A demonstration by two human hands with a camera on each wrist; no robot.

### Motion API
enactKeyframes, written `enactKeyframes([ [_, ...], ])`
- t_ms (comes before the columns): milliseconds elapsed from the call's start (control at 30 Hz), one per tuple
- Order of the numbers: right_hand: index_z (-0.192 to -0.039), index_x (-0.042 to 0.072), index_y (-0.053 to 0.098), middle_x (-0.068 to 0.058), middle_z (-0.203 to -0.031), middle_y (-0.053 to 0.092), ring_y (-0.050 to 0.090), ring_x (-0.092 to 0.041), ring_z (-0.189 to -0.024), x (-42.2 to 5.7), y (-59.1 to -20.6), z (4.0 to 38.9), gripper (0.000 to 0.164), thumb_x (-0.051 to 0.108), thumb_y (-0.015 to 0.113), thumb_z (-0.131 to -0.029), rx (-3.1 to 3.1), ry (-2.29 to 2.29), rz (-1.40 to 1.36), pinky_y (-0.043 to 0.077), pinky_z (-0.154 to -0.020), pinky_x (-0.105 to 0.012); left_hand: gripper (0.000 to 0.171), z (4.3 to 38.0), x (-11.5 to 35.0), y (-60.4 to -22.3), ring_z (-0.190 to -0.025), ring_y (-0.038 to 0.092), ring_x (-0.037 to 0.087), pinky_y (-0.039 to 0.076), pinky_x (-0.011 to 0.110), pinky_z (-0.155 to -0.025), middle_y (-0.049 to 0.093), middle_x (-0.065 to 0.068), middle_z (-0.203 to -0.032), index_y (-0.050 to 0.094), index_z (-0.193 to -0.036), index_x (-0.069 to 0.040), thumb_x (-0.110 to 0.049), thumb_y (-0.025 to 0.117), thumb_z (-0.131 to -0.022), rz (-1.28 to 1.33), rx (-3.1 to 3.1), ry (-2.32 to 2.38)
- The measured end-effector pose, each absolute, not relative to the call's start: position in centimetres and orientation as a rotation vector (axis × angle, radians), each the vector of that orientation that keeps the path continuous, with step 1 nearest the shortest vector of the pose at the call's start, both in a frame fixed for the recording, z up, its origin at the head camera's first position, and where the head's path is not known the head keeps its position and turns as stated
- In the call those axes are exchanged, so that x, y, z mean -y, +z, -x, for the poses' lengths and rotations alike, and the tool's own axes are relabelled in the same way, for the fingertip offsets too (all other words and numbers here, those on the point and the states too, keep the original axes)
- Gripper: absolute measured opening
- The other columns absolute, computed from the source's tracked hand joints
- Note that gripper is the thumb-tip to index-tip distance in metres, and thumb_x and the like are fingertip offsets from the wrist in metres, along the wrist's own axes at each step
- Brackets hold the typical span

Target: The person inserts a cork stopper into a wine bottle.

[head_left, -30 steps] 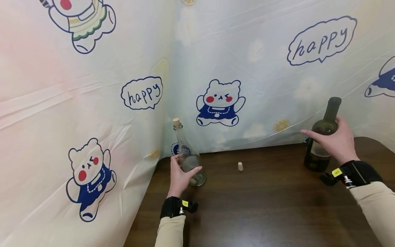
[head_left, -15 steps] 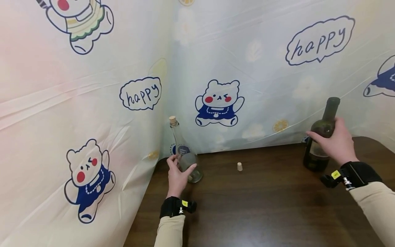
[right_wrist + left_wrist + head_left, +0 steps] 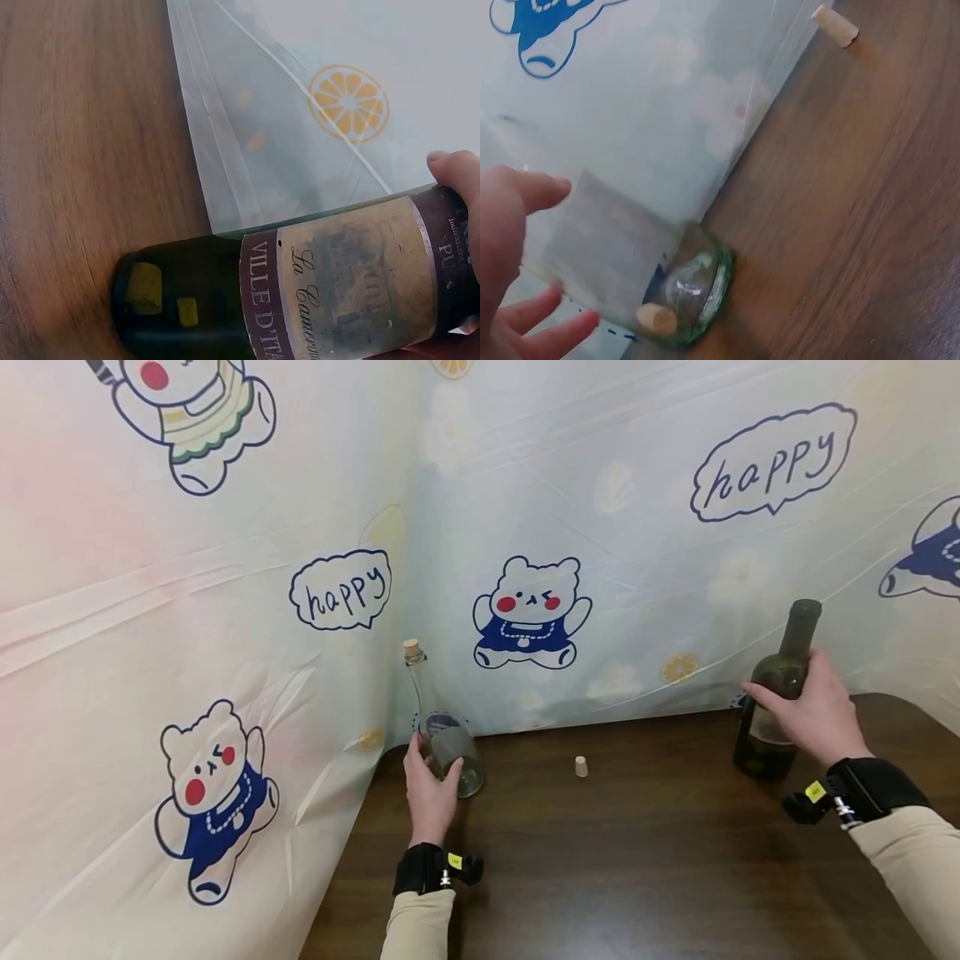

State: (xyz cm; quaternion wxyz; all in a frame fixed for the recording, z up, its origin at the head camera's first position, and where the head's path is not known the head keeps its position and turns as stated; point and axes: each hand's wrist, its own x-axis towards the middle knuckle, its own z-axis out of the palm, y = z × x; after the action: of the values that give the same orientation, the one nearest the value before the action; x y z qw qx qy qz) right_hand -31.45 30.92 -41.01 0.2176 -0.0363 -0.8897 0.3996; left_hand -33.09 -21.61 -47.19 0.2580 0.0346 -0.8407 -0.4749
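Nearest you, your sleeves (image 3: 417,928) and wrist straps (image 3: 876,787) lead out to two separate bottles. Your left hand (image 3: 431,795) has thumb and fingers spread apart on either side of the clear bottle (image 3: 456,747); whether they press on the glass is hard to judge. Your right hand (image 3: 823,717) reaches around the green bottle (image 3: 768,732), thumb across its front, but its other fingers are mostly hidden, so I cannot tell whether that grip is clamped.

Both bottles appear to stand on the desk (image 3: 600,860), well apart, towards its far edge. Between them sits a loose cork (image 3: 581,767), touching neither.

As for progress, the clear bottle looks stoppered, a stopper cork (image 3: 412,648) seated in its mouth (an inner cork (image 3: 657,319) lies inside, near the base). The green one shows no stopper standing proud, though a flush plug can't be ruled out; the loose cork seems the piece left over. Your right wrist view cuts off its neck, and cork-like pieces (image 3: 144,288) show dimly through its glass. Farthest off hangs the printed cloth (image 3: 637,527).
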Motion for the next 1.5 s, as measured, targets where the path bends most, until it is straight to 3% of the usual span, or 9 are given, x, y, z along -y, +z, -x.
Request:
enactKeyframes([
  [233, -0.154, -0.011, 0.011, -0.041, -0.134, 0.033, 0.039, -0.06, -0.117, -31.0, -40.8, 31.4, 0.095, 0.046, 0.064, -0.099, 2.463, 1.11, 0.079, 0.035, -0.084, -0.074, 0.081, 32.4, 20.0, -45.8, -0.134, 0.044, 0.034, 0.039, 0.048, -0.107, 0.036, 0.011, -0.151, 0.033, -0.155, -0.011, -0.029, 0.079, -0.091, -0.087, 2.176, -1.201],
  [633, -0.154, -0.011, 0.007, -0.042, -0.137, 0.029, 0.034, -0.06, -0.122, -30.9, -39.5, 31.3, 0.097, 0.045, 0.063, -0.099, 2.446, 1.142, 0.053, 0.031, -0.089, -0.074, 0.068, 31.3, 16.0, -41.8, -0.14, 0.034, 0.028, 0.032, 0.051, -0.111, 0.038, 0.011, -0.151, 0.051, -0.141, -0.009, -0.046, 0.077, -0.09, 0.138, 2.076, -1.069],
  [967, -0.154, -0.004, 0.014, -0.034, -0.132, 0.037, 0.045, -0.05, -0.113, -26.3, -35.7, 29.8, 0.086, 0.045, 0.061, -0.101, 2.421, 1.212, -0.146, 0.036, -0.084, -0.059, 0.074, 30.3, 10.9, -41.1, -0.139, 0.039, 0.024, 0.035, 0.047, -0.111, 0.041, 0.008, -0.151, 0.052, -0.141, -0.007, -0.053, 0.076, -0.088, 0.429, 2.132, -1.066],
  [1167, -0.148, 0.002, 0.023, -0.026, -0.127, 0.047, 0.052, -0.039, -0.109, -23.2, -34.6, 28.1, 0.072, 0.043, 0.06, -0.102, 2.445, 1.246, -0.268, 0.04, -0.08, -0.044, 0.078, 28.7, 6.5, -41.3, -0.141, 0.036, 0.018, 0.039, 0.042, -0.11, 0.037, 0.003, -0.155, 0.046, -0.147, -0.015, -0.057, 0.074, -0.088, 0.664, 2.229, -1.032],
  [1300, -0.149, 0.004, 0.026, -0.023, -0.125, 0.052, 0.059, -0.036, -0.107, -20.9, -34.2, 26.9, 0.065, 0.037, 0.06, -0.104, 2.444, 1.27, -0.402, 0.048, -0.079, -0.037, 0.083, 27.7, 4.1, -41.4, -0.142, 0.035, 0.014, 0.038, 0.038, -0.111, 0.036, 0.001, -0.157, 0.039, -0.153, -0.016, -0.055, 0.075, -0.089, 0.834, 2.284, -1.031],
  [1500, -0.148, 0.009, 0.028, -0.018, -0.121, 0.058, 0.068, -0.027, -0.099, -17.9, -34.2, 25.2, 0.055, 0.03, 0.057, -0.106, 2.427, 1.388, -0.576, 0.057, -0.074, -0.027, 0.106, 26.7, 2.1, -41.2, -0.13, 0.051, 0.008, 0.047, 0.031, -0.101, 0.041, -0.004, -0.155, 0.011, -0.163, -0.026, -0.052, 0.079, -0.086, 0.994, 2.329, -1.132],
])
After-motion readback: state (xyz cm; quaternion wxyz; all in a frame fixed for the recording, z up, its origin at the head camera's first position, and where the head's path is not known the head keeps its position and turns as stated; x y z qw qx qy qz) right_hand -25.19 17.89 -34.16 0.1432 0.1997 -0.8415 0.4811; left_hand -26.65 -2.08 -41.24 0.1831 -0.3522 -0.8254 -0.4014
